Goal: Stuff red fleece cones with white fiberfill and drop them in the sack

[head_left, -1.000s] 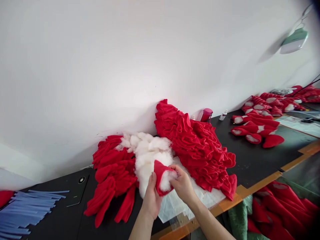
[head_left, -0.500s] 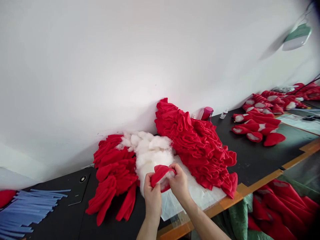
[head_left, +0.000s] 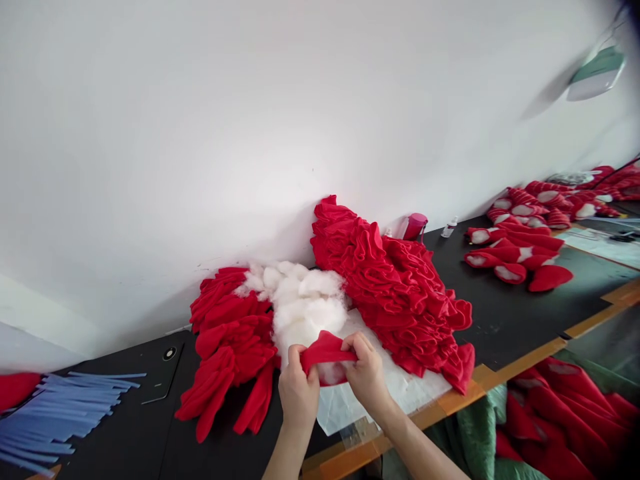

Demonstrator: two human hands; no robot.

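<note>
Between my two hands a red fabric piece (head_left: 327,348) is stretched by its open edge, with white stuffing showing inside. My left hand (head_left: 299,385) pinches its left side between thumb and fingers. At its right side my right hand (head_left: 367,370) grips the edge the same way. Just behind the piece lies a heap of white stuffing (head_left: 306,300). Piles of red fabric pieces flank it, one pile (head_left: 233,333) on the left and a taller pile (head_left: 395,293) on the right. Under my hands is a white plastic sheet (head_left: 345,407).
Blue strips (head_left: 75,413) and a dark phone-like slab (head_left: 163,373) lie on the left. Stuffed red pieces (head_left: 515,253), a small bottle (head_left: 449,227) and a pink-red container (head_left: 414,227) are farther right. A green bag (head_left: 475,427) with red pieces stands below the taped table edge.
My hands have spread slightly apart, pulling the red piece's opening wider and tauter. The white stuffing at its opening now sits deeper inside.
</note>
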